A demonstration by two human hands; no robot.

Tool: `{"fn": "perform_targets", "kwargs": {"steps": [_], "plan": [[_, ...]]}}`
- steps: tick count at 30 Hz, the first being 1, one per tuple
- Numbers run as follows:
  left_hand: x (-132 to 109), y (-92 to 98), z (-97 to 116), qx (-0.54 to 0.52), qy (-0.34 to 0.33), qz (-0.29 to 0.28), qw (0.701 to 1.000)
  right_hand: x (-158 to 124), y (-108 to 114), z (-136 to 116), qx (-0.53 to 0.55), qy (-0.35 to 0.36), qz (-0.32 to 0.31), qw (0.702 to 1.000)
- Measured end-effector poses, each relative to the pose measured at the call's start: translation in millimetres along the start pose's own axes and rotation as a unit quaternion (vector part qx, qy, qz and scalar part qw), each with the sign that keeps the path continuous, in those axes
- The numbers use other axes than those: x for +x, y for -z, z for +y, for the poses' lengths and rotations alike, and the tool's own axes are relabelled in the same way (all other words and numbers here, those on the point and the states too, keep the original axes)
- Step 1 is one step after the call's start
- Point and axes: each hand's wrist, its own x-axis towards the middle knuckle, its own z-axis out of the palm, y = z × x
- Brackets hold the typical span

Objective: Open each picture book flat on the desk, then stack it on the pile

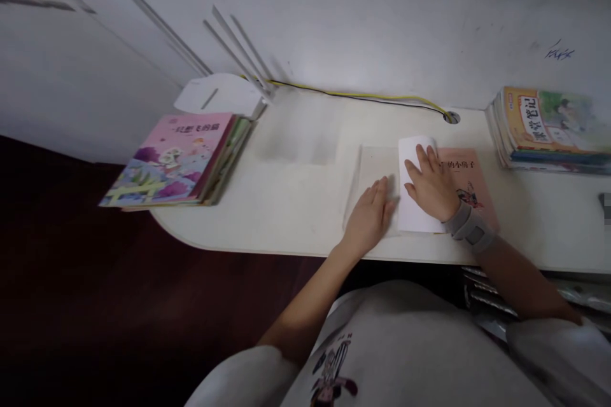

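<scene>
An open thin book with a pink cover lies on the white desk in front of me. Its left side shows a pale blank page, and a white page curls over the middle. My left hand lies flat, fingers together, on the pale left page. My right hand presses flat on the curled white page, fingers stretched out, with a grey band on the wrist.
A stack of picture books with a pink top cover overhangs the desk's left end. Another book stack sits at the far right. A yellow and black cable runs along the wall to a desk hole. A white paper holder stands behind.
</scene>
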Motion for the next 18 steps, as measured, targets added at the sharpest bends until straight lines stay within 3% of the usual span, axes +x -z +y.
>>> {"fn": "perform_targets", "kwargs": {"steps": [5,13,18], "plan": [[0,-3.7,3,0.054,-0.019,-0.019,0.998,0,-5,-12,0.013,0.015,0.017,1.000],[-2,-6.3,5,0.104,-0.016,-0.033,0.994,51,7,13,0.041,-0.021,-0.021,0.999],[-1,-8.6,9,0.134,0.000,-0.040,0.990,57,1,18,0.002,-0.037,-0.015,0.999]]}}
